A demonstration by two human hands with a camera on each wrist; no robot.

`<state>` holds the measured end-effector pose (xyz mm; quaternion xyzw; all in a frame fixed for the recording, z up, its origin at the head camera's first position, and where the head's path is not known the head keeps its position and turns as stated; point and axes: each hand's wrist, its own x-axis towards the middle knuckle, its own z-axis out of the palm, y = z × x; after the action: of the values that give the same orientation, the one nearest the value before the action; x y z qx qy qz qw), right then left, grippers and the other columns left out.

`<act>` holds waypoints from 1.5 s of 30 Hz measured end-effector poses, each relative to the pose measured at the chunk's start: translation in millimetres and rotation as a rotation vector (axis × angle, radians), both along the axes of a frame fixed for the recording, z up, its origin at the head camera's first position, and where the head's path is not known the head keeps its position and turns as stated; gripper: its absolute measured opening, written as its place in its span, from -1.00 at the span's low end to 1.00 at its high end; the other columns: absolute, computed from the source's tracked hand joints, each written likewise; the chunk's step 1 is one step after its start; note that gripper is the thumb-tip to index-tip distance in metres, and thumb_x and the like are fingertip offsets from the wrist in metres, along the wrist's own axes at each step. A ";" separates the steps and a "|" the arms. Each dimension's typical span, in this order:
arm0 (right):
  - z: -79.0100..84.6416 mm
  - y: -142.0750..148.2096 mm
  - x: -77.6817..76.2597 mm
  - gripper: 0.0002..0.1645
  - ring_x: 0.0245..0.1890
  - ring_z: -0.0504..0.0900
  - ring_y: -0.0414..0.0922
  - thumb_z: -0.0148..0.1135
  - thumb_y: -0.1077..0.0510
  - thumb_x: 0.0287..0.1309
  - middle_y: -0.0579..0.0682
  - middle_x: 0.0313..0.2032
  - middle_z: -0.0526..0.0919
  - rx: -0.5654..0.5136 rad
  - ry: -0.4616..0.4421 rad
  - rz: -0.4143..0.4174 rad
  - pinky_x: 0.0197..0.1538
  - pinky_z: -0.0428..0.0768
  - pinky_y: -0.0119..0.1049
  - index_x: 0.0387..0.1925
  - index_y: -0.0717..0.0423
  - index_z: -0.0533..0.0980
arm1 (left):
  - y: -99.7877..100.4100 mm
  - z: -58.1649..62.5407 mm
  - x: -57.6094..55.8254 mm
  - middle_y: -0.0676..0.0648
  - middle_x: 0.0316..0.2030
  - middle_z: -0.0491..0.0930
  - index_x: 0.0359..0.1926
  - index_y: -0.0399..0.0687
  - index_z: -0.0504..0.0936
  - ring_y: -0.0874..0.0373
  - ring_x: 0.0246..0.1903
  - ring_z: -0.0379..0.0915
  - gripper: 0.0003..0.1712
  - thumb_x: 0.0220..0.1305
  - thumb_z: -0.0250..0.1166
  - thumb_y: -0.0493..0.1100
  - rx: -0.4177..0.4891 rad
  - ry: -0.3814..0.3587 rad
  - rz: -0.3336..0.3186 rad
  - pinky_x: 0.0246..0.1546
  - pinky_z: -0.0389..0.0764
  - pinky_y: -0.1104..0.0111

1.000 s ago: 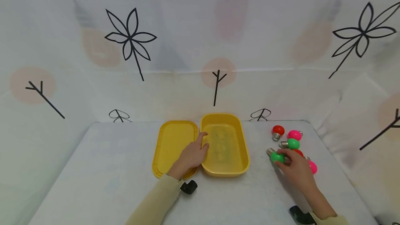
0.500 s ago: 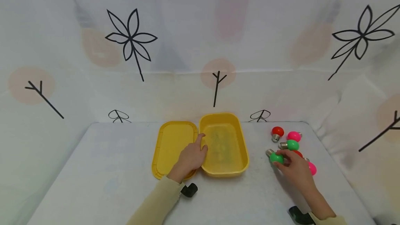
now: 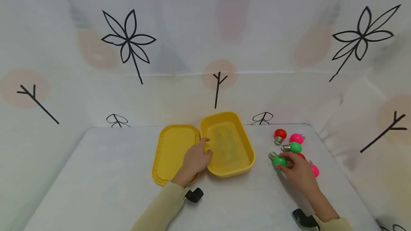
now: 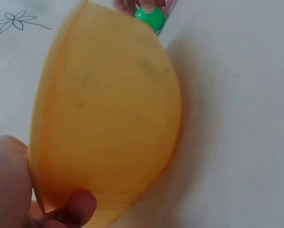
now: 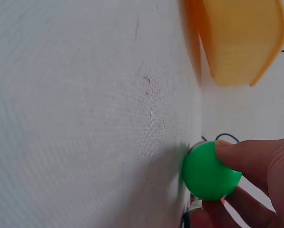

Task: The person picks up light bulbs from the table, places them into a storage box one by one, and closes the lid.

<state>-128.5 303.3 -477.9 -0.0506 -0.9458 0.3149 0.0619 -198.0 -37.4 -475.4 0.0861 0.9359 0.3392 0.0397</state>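
My left hand [image 3: 195,158] holds the left rim of a yellow plastic container [image 3: 248,136], which stands at a slant. In the left wrist view, the thumb lies against the outside wall of the container [image 4: 108,109]. Over on the right, my right hand [image 3: 300,172] pinches the coloured globe of a green light bulb [image 3: 279,161] between thumb and fingers; its metal base points away to the left. The right wrist view has this green bulb [image 5: 210,172] close to the table surface. Left of the container lies a flat yellow lid [image 3: 173,149], partly covered by my left hand.
Several other bulbs lie near the right hand: a red bulb [image 3: 280,134], a pink bulb [image 3: 297,138], a green bulb [image 3: 294,147], and a red and a pink one partly hidden by the hand. Behind the white table [image 3: 96,174] hangs a patterned cloth [image 3: 179,95].
The container has turned slightly counterclockwise under my left hand, its far end swinging left. My right hand keeps hold of the green bulb in about the same spot. The head view has shifted a little.
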 end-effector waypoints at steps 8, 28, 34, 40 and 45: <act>0.4 2.0 1.9 -0.41 -0.07 0.57 0.24 0.53 0.16 0.04 0.30 0.01 0.56 0.002 -0.034 -0.014 -0.20 0.68 0.00 0.09 0.24 0.50 | -4.2 11.8 2.5 0.02 -0.76 0.29 0.30 0.06 0.48 0.17 -0.80 0.17 -0.51 0.37 0.10 -0.12 -0.039 0.039 0.008 -0.74 0.21 0.36; 3.7 6.3 4.4 -0.37 -0.16 0.57 0.15 0.55 0.18 -0.01 0.27 -0.07 0.60 0.046 -0.016 0.021 -0.25 0.67 -0.04 0.09 0.26 0.50 | -9.4 4.4 1.2 0.07 -0.80 0.26 0.28 0.09 0.49 0.20 -0.84 0.14 -0.56 0.43 0.07 -0.09 0.039 0.044 -0.046 -0.78 0.16 0.39; 5.0 5.9 3.2 -0.37 -0.17 0.57 0.14 0.55 0.16 -0.01 0.26 -0.07 0.60 0.049 -0.027 0.025 -0.26 0.67 -0.06 0.09 0.25 0.51 | -9.9 -0.1 -1.1 0.04 -0.76 0.30 0.26 0.17 0.43 0.17 -0.80 0.20 -0.62 0.48 0.00 -0.05 0.090 -0.062 -0.057 -0.72 0.24 0.37; 4.8 5.0 1.9 -0.37 -0.14 0.58 0.18 0.55 0.16 0.00 0.29 -0.03 0.59 0.045 -0.007 0.041 -0.25 0.67 -0.04 0.10 0.25 0.51 | -10.4 0.0 -3.1 0.00 -0.71 0.33 0.26 0.18 0.38 0.12 -0.75 0.25 -0.63 0.50 -0.03 -0.02 0.085 -0.102 -0.061 -0.66 0.28 0.33; 5.1 2.1 0.2 -0.37 -0.07 0.59 0.25 0.54 0.17 0.00 0.32 0.02 0.58 0.037 0.016 0.051 -0.19 0.67 0.02 0.11 0.25 0.51 | -11.5 1.1 -3.1 -0.01 -0.70 0.34 0.27 0.18 0.36 0.12 -0.74 0.27 -0.62 0.51 -0.03 0.01 0.072 -0.114 -0.061 -0.65 0.29 0.33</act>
<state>-128.3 305.5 -472.8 -0.0226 -0.9520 0.2990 0.0623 -201.1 -48.9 -474.4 0.0967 0.9162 0.3758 0.1001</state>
